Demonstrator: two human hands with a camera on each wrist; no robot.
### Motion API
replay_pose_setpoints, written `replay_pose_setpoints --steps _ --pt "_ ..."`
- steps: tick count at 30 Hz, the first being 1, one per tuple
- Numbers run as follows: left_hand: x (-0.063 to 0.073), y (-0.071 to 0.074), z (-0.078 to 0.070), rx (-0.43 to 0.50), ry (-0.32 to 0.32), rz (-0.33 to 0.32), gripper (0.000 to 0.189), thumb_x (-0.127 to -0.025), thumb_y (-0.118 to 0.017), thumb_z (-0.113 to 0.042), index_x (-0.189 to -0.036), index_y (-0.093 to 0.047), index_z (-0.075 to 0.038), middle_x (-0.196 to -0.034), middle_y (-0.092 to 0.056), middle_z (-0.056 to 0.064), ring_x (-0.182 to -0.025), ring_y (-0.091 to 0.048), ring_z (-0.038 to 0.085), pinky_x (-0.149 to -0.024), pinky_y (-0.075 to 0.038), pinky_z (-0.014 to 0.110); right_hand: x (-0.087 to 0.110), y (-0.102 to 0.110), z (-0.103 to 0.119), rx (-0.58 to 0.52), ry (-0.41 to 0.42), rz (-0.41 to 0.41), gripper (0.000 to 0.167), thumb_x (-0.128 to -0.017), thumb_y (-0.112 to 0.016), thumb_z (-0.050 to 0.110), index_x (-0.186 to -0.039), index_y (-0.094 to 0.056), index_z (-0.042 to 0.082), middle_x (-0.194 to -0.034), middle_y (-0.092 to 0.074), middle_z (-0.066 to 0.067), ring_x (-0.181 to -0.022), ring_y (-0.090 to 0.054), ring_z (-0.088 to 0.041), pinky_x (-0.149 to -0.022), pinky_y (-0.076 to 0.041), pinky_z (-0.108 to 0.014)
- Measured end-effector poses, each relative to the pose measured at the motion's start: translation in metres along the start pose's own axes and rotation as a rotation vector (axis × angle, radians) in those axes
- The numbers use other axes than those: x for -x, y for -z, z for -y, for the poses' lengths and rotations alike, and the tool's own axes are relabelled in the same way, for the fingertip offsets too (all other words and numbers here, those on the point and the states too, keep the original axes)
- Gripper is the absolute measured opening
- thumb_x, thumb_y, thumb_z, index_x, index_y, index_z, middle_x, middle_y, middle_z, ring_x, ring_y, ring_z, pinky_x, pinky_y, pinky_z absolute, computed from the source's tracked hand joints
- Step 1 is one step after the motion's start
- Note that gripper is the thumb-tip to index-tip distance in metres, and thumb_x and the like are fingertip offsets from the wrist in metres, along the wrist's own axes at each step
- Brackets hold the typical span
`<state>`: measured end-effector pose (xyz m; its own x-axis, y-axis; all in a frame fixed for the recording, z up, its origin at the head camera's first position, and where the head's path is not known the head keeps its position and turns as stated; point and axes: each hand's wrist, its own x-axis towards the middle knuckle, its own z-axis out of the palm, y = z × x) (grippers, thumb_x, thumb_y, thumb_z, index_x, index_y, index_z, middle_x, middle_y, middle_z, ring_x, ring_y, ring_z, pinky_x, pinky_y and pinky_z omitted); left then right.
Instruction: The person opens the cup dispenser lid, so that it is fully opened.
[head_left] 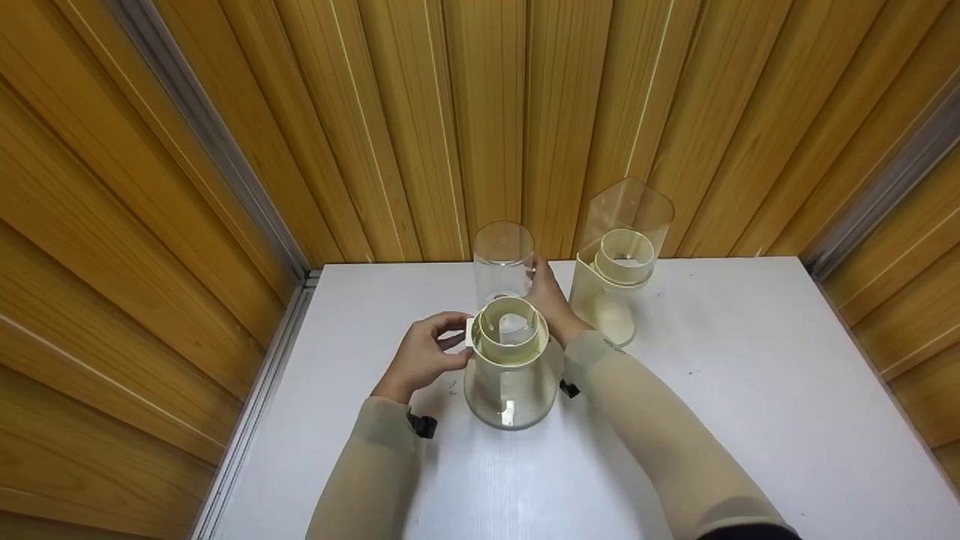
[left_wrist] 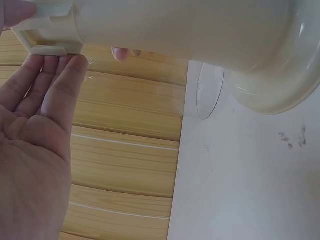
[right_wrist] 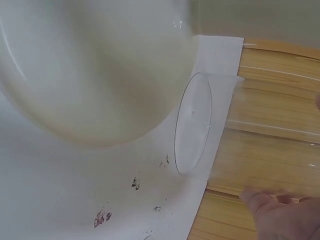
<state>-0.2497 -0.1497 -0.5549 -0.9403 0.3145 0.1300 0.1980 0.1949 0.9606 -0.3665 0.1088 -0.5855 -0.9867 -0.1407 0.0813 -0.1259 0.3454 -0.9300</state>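
Observation:
A cream plastic stand (head_left: 496,386) with a wide round base and a ring-shaped top is upright in front of me on the table. My left hand (head_left: 421,356) pinches the bracket (left_wrist: 55,27) on the left of its upper rim between thumb and fingertips. Behind the stand, a clear plastic tube (head_left: 504,251) is upright, its lower part partly hidden by the stand in the head view. My right hand (head_left: 550,296) reaches around behind the stand and grips the tube's right side. In the right wrist view its fingers (right_wrist: 260,200) lie along the tube wall.
A second cream stand (head_left: 600,304) with a clear sleeve (head_left: 637,199) rising from it stands at the back right, close to my right forearm. A wood-plank wall (head_left: 484,112) borders the white table (head_left: 750,375) at the back. Metal rails (head_left: 251,405) run along the left side.

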Motion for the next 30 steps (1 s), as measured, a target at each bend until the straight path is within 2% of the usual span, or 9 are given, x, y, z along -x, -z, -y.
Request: replay_pose_setpoints --steps 5,9,13,16,19,23,30 --pt "-0.003 0.004 0.001 -0.003 0.008 0.004 0.053 -0.088 -0.084 0.004 -0.14 -0.074 -0.001 -0.14 -0.075 0.018 -0.142 -0.07 0.037 -0.118 -0.06 0.029 -0.002 -0.001 -0.003 0.013 0.013 0.008 0.093 -0.088 -0.09 0.015 -0.159 -0.033 -0.005 -0.165 -0.043 -0.031 -0.154 -0.047 -0.053 -0.134 -0.042 -0.063" --pt "-0.002 0.006 0.003 -0.033 0.019 0.001 0.054 -0.091 -0.084 0.0 -0.143 -0.072 -0.004 -0.142 -0.075 0.014 -0.142 -0.07 0.034 -0.123 -0.058 0.033 0.001 0.003 -0.002 -0.008 -0.016 0.053 0.107 -0.093 -0.087 0.017 -0.174 -0.019 0.0 -0.176 -0.034 -0.03 -0.164 -0.039 -0.053 -0.138 -0.038 -0.064" --pt "-0.001 0.007 0.004 -0.047 0.013 -0.008 0.055 -0.094 -0.084 -0.004 -0.147 -0.07 -0.007 -0.143 -0.074 0.012 -0.143 -0.068 0.032 -0.128 -0.054 0.038 0.007 0.015 0.005 -0.076 -0.034 0.073 0.119 -0.092 -0.091 0.019 -0.179 -0.012 0.003 -0.184 -0.025 -0.027 -0.172 -0.027 -0.051 -0.141 -0.033 -0.063" --pt "-0.001 0.008 0.003 -0.042 -0.005 -0.022 0.057 -0.094 -0.083 -0.003 -0.148 -0.068 -0.006 -0.147 -0.072 0.013 -0.145 -0.066 0.034 -0.13 -0.053 0.042 0.012 0.024 0.009 -0.111 -0.011 0.079 0.117 -0.093 -0.09 0.017 -0.179 -0.013 0.0 -0.185 -0.024 -0.027 -0.173 -0.025 -0.051 -0.142 -0.031 -0.063" --pt "-0.001 0.009 0.002 -0.041 -0.03 -0.038 0.06 -0.095 -0.081 -0.002 -0.152 -0.065 -0.004 -0.154 -0.067 0.015 -0.148 -0.063 0.037 -0.132 -0.051 0.046 0.018 0.032 0.013 -0.135 0.018 0.088 0.108 -0.097 -0.085 0.012 -0.179 -0.016 -0.003 -0.185 -0.026 -0.028 -0.172 -0.028 -0.051 -0.142 -0.031 -0.064" --pt "-0.001 0.008 -0.004 -0.055 -0.07 -0.084 0.061 -0.098 -0.074 -0.001 -0.157 -0.061 -0.003 -0.161 -0.06 0.017 -0.155 -0.056 0.04 -0.136 -0.046 0.052 0.03 0.045 0.02 -0.164 0.049 0.1 0.097 -0.102 -0.078 0.006 -0.178 -0.02 -0.003 -0.183 -0.03 -0.029 -0.171 -0.033 -0.05 -0.141 -0.032 -0.063" --pt "-0.008 -0.002 -0.024 -0.12 -0.117 -0.232 0.054 -0.101 -0.063 -0.005 -0.155 -0.063 -0.006 -0.164 -0.057 0.015 -0.16 -0.05 0.037 -0.135 -0.046 0.055 0.055 0.084 0.034 -0.253 0.08 0.072 0.091 -0.104 -0.076 0.002 -0.178 -0.023 -0.002 -0.181 -0.036 -0.027 -0.168 -0.04 -0.049 -0.141 -0.034 -0.06"
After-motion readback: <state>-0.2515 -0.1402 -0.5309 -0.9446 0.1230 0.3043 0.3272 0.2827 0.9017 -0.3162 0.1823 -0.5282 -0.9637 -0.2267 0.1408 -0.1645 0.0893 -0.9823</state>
